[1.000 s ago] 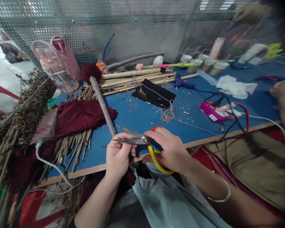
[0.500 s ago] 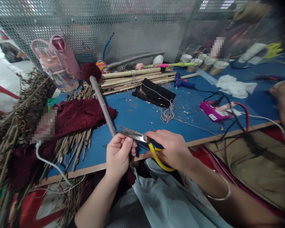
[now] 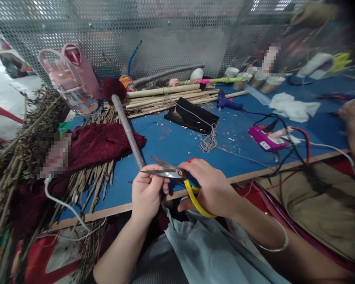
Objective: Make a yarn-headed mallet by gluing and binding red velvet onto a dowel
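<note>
My right hand (image 3: 211,189) grips a pair of scissors (image 3: 165,170) by their yellow and red handles, blades parted and pointing left. My left hand (image 3: 147,193) is closed just under the blades, fingertips pinching something small that I cannot make out. A grey wrapped stick (image 3: 127,128) with a dark red pom head runs from behind my left hand toward the back of the blue table (image 3: 177,146). Pale grey cloth (image 3: 207,248) lies over my lap below both hands.
A dark red cloth (image 3: 100,144) lies on bundles of dry twigs (image 3: 20,157) at left. Bamboo sticks (image 3: 168,96), black fabric (image 3: 192,115), a string coil (image 3: 208,142), a blue glue gun (image 3: 226,103), a pink device (image 3: 266,140) with cables and a pink bottle (image 3: 69,81) stand behind. Another person's leg (image 3: 322,205) is right.
The scissor blades closed toward my left fingertips half a second ago and have parted again; both hands stay in the same place at the table's front edge.
</note>
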{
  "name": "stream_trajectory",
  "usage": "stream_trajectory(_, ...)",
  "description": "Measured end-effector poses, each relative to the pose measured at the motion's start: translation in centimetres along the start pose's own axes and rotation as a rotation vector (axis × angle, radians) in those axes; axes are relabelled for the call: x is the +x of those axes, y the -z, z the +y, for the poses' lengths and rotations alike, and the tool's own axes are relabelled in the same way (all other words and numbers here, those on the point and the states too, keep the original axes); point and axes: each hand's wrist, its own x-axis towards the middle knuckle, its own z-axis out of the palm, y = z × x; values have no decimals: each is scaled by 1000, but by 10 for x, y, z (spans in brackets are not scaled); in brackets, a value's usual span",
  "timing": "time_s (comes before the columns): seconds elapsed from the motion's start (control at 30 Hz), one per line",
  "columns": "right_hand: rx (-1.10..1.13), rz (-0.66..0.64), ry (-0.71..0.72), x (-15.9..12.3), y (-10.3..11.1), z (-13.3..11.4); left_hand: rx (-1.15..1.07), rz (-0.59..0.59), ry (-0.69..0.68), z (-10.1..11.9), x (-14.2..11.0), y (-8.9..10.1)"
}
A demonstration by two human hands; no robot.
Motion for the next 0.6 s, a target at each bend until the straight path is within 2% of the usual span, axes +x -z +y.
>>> stream_trajectory(0.6, -110, 44, 38, 0, 2, 5, 45, 3, -27, 0, -1, -2)
